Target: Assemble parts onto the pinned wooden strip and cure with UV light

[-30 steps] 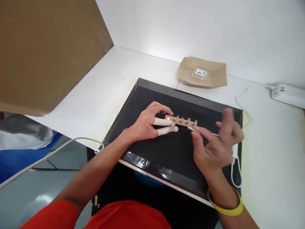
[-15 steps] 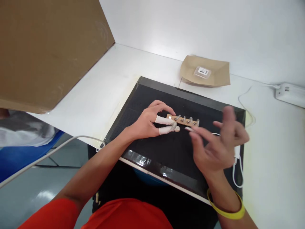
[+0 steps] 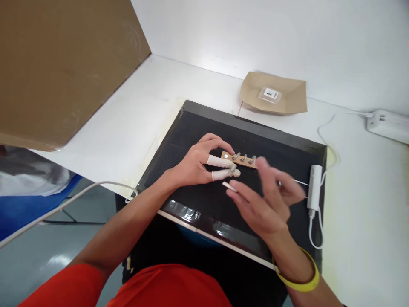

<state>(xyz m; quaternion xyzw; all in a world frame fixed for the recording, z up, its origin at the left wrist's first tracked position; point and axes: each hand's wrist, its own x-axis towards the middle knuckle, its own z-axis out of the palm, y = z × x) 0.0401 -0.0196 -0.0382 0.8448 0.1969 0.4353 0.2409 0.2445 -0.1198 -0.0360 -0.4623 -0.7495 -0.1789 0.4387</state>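
Note:
On the black mat lies a narrow tan strip [image 3: 226,156] with several small clear tubes and dark metal bits along it. My left hand [image 3: 206,162] rests at its left end, index fingertip touching the strip. Two fingers wear white finger covers and pinch a small clear piece [image 3: 232,169]. My right hand [image 3: 266,198] is in front of the strip's right end and hides that end. Between its thumb and a finger it grips a thin white stick [image 3: 229,186]; its other fingers are raised and slightly blurred.
The black mat [image 3: 204,111] covers the middle of the white table. A white device with cables [image 3: 315,187] lies on its right side. Behind stands a brown paper tray [image 3: 292,96] holding a clear labelled case [image 3: 270,95]. A white power strip [image 3: 388,123] is far right, cardboard [image 3: 70,72] at left.
My right hand has moved left and toward me with the white stick, uncovering the white device and covering the strip's right end. My left hand has stayed nearly still.

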